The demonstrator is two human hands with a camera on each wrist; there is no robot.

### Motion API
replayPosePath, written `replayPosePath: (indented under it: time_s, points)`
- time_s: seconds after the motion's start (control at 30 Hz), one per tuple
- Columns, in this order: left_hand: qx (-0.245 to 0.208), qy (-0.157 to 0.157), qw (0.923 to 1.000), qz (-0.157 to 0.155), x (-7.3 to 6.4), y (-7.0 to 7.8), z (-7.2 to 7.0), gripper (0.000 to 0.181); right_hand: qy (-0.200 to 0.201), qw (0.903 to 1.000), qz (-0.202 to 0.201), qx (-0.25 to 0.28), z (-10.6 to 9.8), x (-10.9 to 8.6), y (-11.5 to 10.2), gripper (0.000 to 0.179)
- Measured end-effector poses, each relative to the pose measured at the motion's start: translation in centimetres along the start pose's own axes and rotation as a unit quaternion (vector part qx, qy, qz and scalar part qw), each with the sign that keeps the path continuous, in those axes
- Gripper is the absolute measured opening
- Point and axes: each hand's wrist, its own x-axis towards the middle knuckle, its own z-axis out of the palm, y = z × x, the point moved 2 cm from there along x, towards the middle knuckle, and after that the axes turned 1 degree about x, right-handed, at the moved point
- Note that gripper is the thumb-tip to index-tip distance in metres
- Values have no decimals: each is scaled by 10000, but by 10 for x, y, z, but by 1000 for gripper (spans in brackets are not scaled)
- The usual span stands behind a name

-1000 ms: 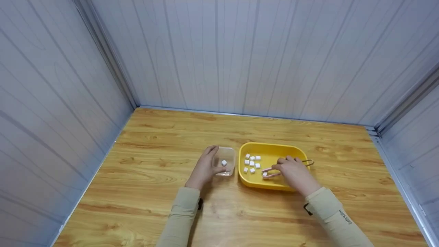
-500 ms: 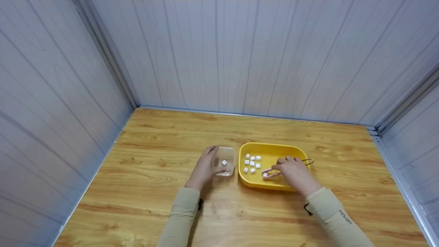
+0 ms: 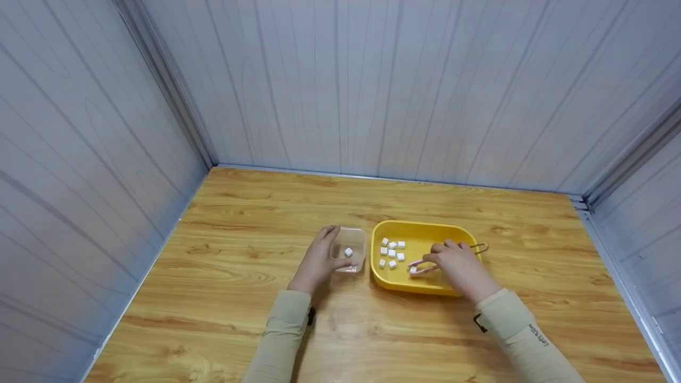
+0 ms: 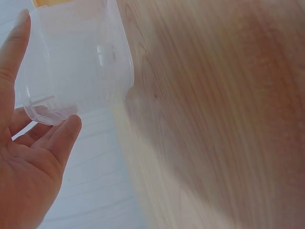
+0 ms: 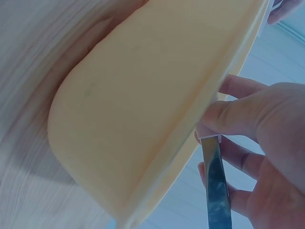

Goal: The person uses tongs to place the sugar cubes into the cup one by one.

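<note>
My left hand (image 3: 317, 260) grips a small clear plastic container (image 3: 356, 238) from its left side, thumb on the near side and fingers at the far one. One white cube (image 3: 348, 252) lies inside it. Over the yellow basin (image 3: 415, 288), my right hand (image 3: 462, 268) pinches metal tongs (image 5: 217, 186) with pink tips, the bent metal end pointing out past the right rim. Between the tips is another white cube (image 3: 413, 271), low inside the basin. The right wrist view shows the thumb pressing the tongs, but the basin wall hides the tips there.
Several white cubes (image 3: 392, 254) lie loose in the left part of the basin. Container and basin stand side by side, a narrow gap between them, on a wood-grain table (image 3: 239, 234). Pale panel walls (image 3: 367, 90) close off the back and both sides.
</note>
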Motion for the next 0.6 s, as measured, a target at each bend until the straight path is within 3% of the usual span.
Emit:
replayPosePath:
  time_s: [0.6]
  points:
    - [44,49,9999,-94,2,0,1,89,94,9994,198,261,-22,3,3,49]
